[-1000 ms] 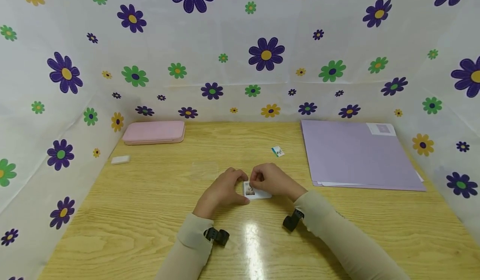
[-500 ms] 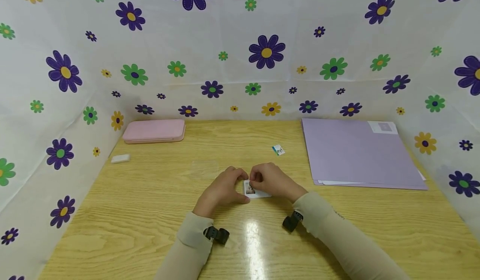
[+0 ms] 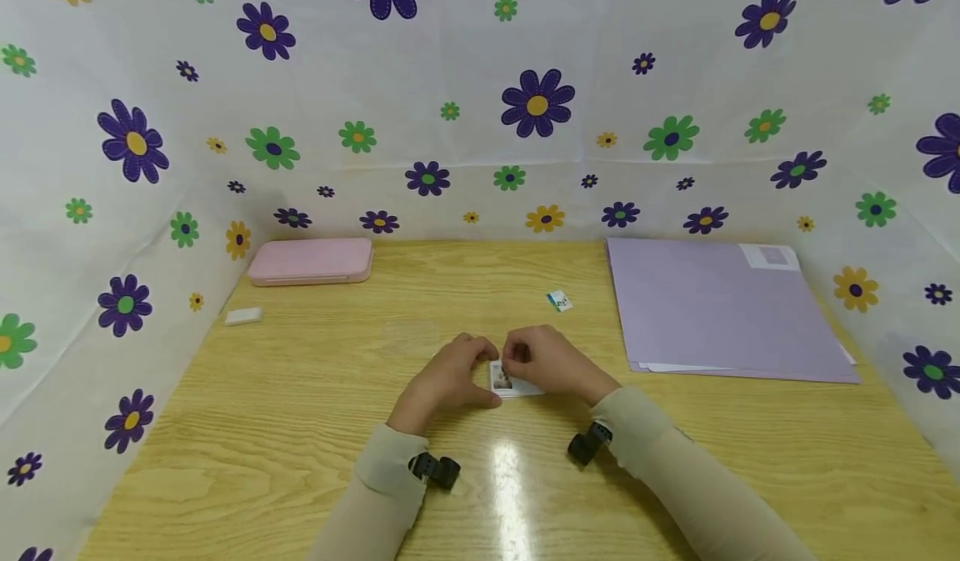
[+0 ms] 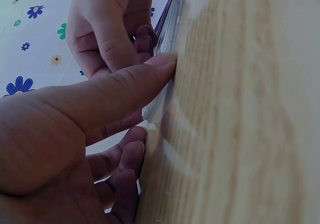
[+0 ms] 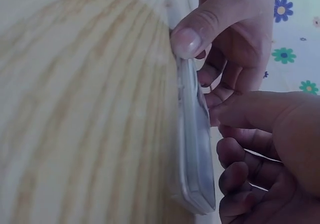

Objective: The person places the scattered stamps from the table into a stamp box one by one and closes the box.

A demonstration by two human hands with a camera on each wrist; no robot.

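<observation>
A slim white rectangular thing (image 3: 527,388), with rounded corners and a clear layer along its side in the right wrist view, lies flat on the table. It looks like a phone in a clear case, though its kind is not certain. A small picture (image 3: 502,378) sits on its left end. My left hand (image 3: 445,379) holds that end, thumb at the near edge and fingers at the far edge. My right hand (image 3: 553,363) pinches the picture's upper right corner between thumb and forefinger, its other fingers curled. The fingertips partly hide the picture.
A clear flat sheet or tray (image 3: 410,337) lies left of the hands. Behind them is a small printed card (image 3: 559,300). Farther off lie a pink case (image 3: 311,262), a white block like an eraser (image 3: 243,317) and a purple folder (image 3: 720,311) with papers under it.
Both hands keep almost the same place and hold. The right fingertips stay at the picture's corner. The head view has shifted slightly.
</observation>
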